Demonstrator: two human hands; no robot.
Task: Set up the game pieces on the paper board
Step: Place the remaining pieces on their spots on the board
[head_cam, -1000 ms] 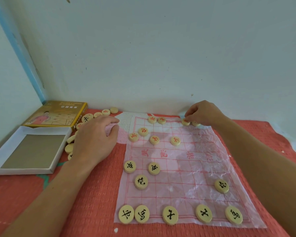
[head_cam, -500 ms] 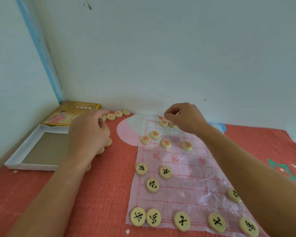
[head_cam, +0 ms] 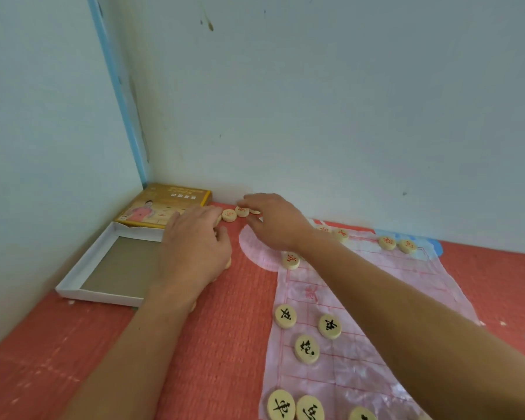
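The right hand (head_cam: 273, 222) reached past the paper board's (head_cam: 422, 268) far-left corner, thumb and forefinger pinching a red-lettered piece (head_cam: 242, 211) at the mat's (head_cam: 225, 344) far edge. The left hand (head_cam: 194, 247) lay palm-down among loose pieces (head_cam: 229, 215) beside it, and I could not tell whether it held any. Black-lettered pieces (head_cam: 285, 316) sat near the board's left edge.

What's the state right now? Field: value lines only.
paper board: black-marked pieces on near side, placed red pieces on far side
left hand: palm down over loose pieces, left of the paper board
right hand: off the board, fingers at unplaced red pieces by the wall; grip unclear
box tray: open, far left
box lid: in the corner
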